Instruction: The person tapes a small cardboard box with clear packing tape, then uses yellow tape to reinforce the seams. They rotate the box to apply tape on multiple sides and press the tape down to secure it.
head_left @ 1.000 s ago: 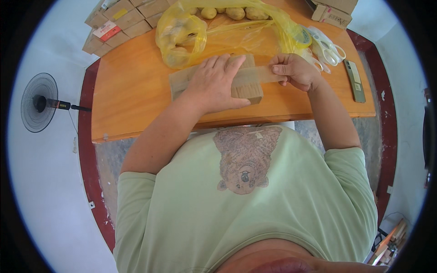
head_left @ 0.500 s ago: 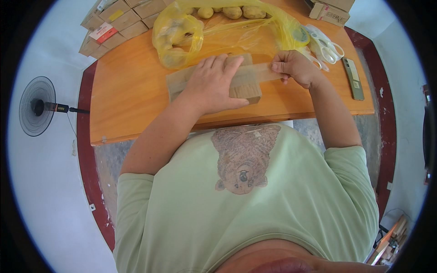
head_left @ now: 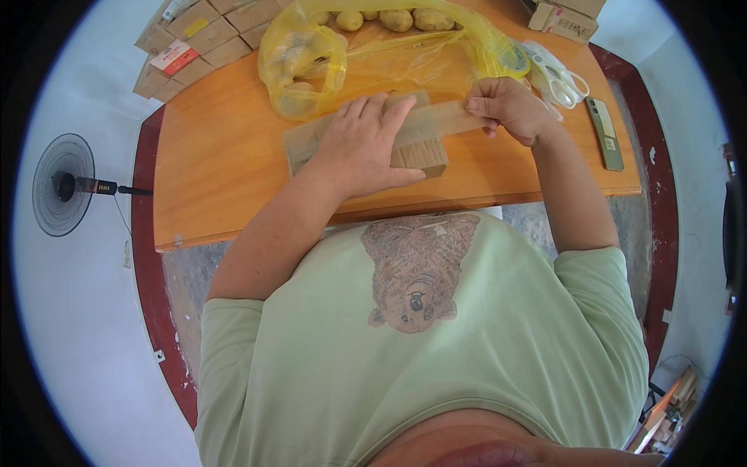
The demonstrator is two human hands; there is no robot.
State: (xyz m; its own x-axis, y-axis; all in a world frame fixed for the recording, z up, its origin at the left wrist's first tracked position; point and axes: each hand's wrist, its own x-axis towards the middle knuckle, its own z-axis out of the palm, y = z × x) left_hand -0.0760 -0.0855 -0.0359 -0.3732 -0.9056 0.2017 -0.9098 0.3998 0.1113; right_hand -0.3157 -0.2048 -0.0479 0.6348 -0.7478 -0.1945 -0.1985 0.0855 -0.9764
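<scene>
A small brown cardboard box (head_left: pixel 418 156) lies on the table near its front edge. My left hand (head_left: pixel 362 144) rests flat across the top of it, fingers spread and thumb stretched toward the near right corner. Along the box runs a strip of clear packing tape (head_left: pixel 447 121), partly hidden under my left fingers. The tape's free right end sticks out past the box, slightly raised, pinched between the thumb and fingers of my right hand (head_left: pixel 502 109).
Behind the box a yellow plastic bag (head_left: pixel 405 70) with potatoes (head_left: pixel 397 21) spreads over the wooden table (head_left: pixel 210 171). White-handled scissors (head_left: pixel 556 82) and a phone (head_left: pixel 604 134) lie right. Cardboard boxes (head_left: pixel 214 35) are stacked at back left; another box (head_left: pixel 564 22) stands back right.
My right hand has risen slightly away from me, tilting the tape's free end with it. My left hand and the box are almost unchanged.
</scene>
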